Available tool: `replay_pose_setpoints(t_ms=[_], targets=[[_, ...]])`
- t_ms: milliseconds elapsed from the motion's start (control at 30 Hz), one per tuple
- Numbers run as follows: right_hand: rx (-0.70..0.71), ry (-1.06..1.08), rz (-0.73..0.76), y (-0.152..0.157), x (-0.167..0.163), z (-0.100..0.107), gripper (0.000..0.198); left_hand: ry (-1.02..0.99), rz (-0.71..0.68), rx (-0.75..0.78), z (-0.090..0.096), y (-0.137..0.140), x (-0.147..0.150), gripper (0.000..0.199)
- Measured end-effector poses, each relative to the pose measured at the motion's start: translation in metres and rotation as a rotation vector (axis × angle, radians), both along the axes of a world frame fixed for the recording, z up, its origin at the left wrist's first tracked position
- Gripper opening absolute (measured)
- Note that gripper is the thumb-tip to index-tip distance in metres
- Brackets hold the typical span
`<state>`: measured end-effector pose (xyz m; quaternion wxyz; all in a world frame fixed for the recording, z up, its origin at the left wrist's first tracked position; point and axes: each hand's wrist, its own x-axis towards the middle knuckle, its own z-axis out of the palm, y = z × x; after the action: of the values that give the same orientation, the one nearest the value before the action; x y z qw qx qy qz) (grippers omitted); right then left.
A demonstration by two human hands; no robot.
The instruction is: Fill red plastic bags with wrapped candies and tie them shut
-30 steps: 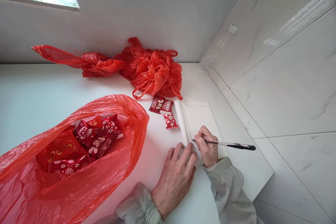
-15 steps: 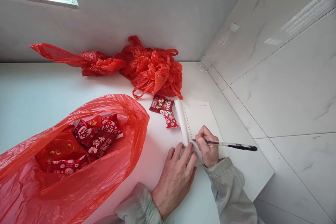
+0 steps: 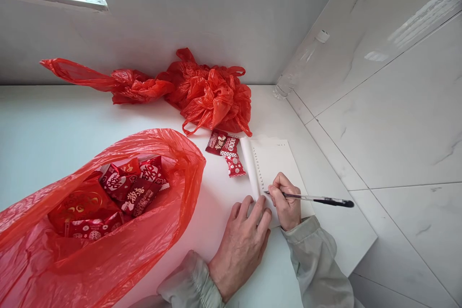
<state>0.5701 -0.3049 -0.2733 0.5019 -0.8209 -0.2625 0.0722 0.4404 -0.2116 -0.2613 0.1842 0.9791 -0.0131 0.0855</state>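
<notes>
a count of what lies on the white counter (image 3: 54,125)

one open red bag (image 3: 108,231) of sweets, one heap of crumpled red bags (image 3: 202,94), three loose sweets (image 3: 226,151), one notebook (image 3: 276,163), one pen (image 3: 314,198), one clear bottle (image 3: 296,74), two hands.

The marks down the notepad (image 3: 276,163)'s left margin are too small to read. The right hand (image 3: 287,202) covers its near corner. The open red bag (image 3: 108,231) runs off the picture's left and bottom edges.
</notes>
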Motion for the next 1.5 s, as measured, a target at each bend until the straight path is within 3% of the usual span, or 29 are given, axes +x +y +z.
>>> replay_pose_setpoints(t_ms=[1500], targets=[[-0.005, 0.019, 0.02, 0.0018, -0.0002, 0.0026, 0.027, 0.015, -0.003, 0.001, 0.0014, 0.0005, 0.0017, 0.023]])
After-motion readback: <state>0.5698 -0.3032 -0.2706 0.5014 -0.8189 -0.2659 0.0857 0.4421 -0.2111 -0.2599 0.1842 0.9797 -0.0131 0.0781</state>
